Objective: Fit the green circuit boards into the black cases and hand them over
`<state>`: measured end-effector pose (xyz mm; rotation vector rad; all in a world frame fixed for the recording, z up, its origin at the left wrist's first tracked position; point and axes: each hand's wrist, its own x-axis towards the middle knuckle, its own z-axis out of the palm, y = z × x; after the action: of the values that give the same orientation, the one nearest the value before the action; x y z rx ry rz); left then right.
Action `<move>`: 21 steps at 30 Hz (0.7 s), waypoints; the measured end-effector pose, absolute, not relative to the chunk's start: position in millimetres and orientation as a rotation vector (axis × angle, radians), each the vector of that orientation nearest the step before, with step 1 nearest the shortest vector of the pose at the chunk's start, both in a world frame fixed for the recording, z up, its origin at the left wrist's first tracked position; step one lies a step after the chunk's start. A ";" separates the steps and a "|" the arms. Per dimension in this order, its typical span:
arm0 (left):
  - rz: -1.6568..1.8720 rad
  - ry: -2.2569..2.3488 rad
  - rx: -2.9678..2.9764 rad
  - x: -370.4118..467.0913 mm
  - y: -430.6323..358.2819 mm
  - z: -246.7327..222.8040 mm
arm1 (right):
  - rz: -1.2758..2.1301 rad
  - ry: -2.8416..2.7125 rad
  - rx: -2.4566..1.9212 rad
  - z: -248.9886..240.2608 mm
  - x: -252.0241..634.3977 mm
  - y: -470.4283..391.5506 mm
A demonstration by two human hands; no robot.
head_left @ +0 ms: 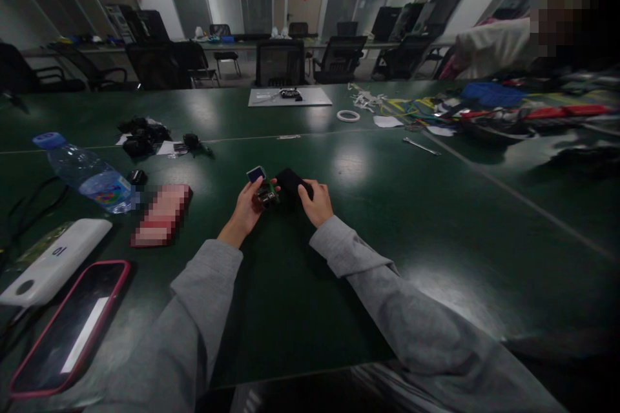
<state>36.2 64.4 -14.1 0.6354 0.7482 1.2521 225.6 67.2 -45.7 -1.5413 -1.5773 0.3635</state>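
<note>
Near the middle of the dark green table (285, 284), my left hand (247, 206) holds a small green circuit board (268, 193) with metal ports. A little screen (256, 173) with a pale frame stands up at the board's far end, under my left thumb. My right hand (317, 201) is closed around a black box-shaped piece (292, 182), thumb on its near side. The black piece is close beside the board; whether they touch I cannot tell. Its inner side is hidden.
At left are a tilted water bottle (92, 174), a red-pink blurred item (162, 214), a white power bank (58, 261) and a phone (72, 329). Black parts (145, 135) lie beyond. Farther right are a white ring (347, 116), a wrench (421, 146) and tangled cables (436, 106). A person (498, 45) is at far right.
</note>
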 end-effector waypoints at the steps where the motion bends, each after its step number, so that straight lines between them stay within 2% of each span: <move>1: 1.252 0.749 0.635 36.1 64.4 -14.0 | 0.366 -1.575 -1.545 -46.4 226.0 67.6; 14: 1.234 0.776 0.634 36.1 62.0 -10.7 | 0.095 -1.747 -1.437 -40.8 221.0 59.3; 21: 1.239 0.765 0.629 35.5 61.7 -11.7 | 0.255 -1.600 -1.464 -46.6 228.7 69.4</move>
<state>35.5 61.7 -11.7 0.6291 0.7653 1.2390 228.7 69.4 -46.6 -1.4638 -1.6005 0.2546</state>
